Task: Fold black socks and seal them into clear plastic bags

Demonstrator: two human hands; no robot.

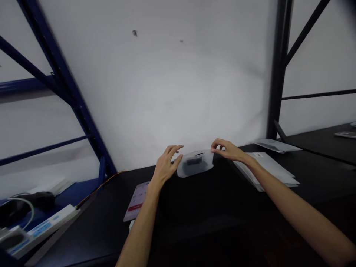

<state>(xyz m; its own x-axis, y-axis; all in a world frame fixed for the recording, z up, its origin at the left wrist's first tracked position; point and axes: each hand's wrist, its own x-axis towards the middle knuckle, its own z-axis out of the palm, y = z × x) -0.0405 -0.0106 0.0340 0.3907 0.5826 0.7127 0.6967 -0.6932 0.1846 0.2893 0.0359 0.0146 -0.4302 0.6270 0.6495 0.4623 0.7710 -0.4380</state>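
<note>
- Left hand (165, 167): fingers spread apart and curved, thumb tip at the left edge of the translucent plastic bag (196, 170), no firm pinch visible.
- Right hand (226, 150): thumb and forefinger together, apparently pinched on the bag's upper right corner.
- Hands on opposite sides of the bag's top edge, a balanced two-sided hold.
- Inside the bag, between both hands: a dark rectangular item (194, 161).
- Under the bag: black tabletop (211, 226), bag near its far edge.
- Beside the left wrist: pink-and-white printed card (135, 202).
- Right of the right hand: stack of white flat packets (267, 167).
- Far left: white power strip (41, 230).
- Beyond: blue steel rack frame (62, 83), white wall (152, 85).
</note>
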